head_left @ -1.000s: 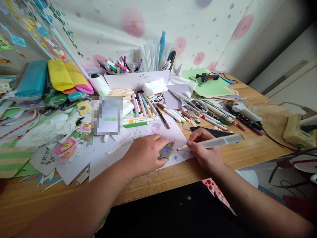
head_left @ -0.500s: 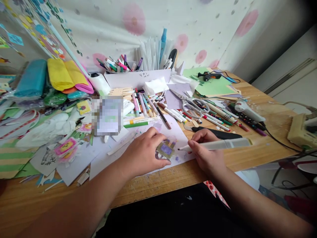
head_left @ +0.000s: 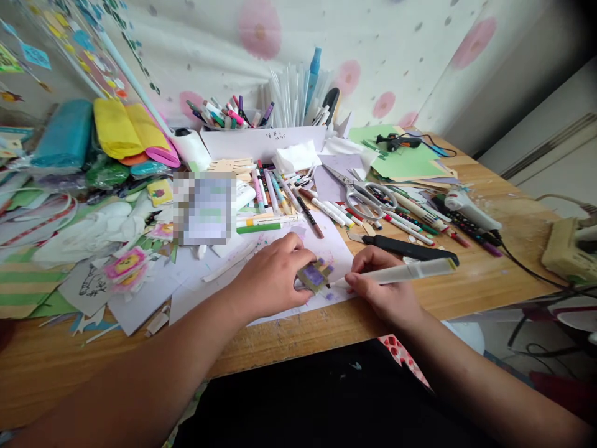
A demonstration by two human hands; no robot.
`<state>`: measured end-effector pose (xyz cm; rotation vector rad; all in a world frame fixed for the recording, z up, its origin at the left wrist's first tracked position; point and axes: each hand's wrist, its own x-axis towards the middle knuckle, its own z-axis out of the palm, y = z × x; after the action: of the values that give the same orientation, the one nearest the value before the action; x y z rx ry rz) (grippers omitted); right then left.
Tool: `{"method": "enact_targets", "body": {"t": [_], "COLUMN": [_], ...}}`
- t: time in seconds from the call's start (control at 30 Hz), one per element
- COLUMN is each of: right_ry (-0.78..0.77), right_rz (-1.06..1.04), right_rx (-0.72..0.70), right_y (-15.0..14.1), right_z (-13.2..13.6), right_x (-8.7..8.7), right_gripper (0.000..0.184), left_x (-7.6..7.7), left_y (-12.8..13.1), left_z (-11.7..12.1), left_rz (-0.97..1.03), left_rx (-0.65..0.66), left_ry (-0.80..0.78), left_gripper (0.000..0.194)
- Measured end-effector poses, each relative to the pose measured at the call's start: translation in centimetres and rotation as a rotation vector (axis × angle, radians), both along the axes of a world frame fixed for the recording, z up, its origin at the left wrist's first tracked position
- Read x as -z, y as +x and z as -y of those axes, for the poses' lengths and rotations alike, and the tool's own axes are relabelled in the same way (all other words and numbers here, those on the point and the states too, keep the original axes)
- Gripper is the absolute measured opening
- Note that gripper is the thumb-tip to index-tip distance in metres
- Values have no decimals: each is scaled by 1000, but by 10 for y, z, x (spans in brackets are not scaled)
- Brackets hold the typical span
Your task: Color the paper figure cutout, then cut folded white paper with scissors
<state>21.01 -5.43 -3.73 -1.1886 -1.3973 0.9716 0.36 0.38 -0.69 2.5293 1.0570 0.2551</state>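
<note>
Between the thumb and fingers of my left hand (head_left: 275,277) is a small cut-out piece (head_left: 311,275), olive-brown with a purple middle. My fingers cover its left part. My right hand (head_left: 386,291) grips a pale, thick marker (head_left: 403,272) like a pen, its cap end pointing right. The marker's dark tip is at the lower right edge of the cut-out; whether it touches, I cannot tell. Under both lies a white paper sheet (head_left: 333,246) with purple and pink colour marks. Just beyond my right hand rests a black craft knife (head_left: 410,247).
Many loose markers (head_left: 310,214) and grey-handled scissors (head_left: 364,194) lie beyond my hands. A white glue gun (head_left: 472,210) with its cord is at the right, near a power strip (head_left: 566,249). Paper scraps, pink flower cut-outs (head_left: 125,264) and crepe rolls (head_left: 65,134) crowd the left.
The marker's tip has moved left to the cut-out's edge. My left hand has turned the cut-out slightly. The whole view has shifted a little.
</note>
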Motion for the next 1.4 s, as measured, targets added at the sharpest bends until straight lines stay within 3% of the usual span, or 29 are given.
{"method": "enact_targets", "body": {"t": [0.3, 1.4], "right_ry": [107, 123], "right_rz": [306, 350], "right_rx": [-168, -178], "right_y": [1, 0], "right_z": [1, 2], "right_x": [-10, -7], "right_gripper": [13, 12], "left_x": [-1, 1], "left_y": [2, 4], "left_z": [-2, -3], "left_rz": [-27, -57], "left_rx": [17, 23], "left_ry": [-1, 21], "left_gripper": [33, 27]}}
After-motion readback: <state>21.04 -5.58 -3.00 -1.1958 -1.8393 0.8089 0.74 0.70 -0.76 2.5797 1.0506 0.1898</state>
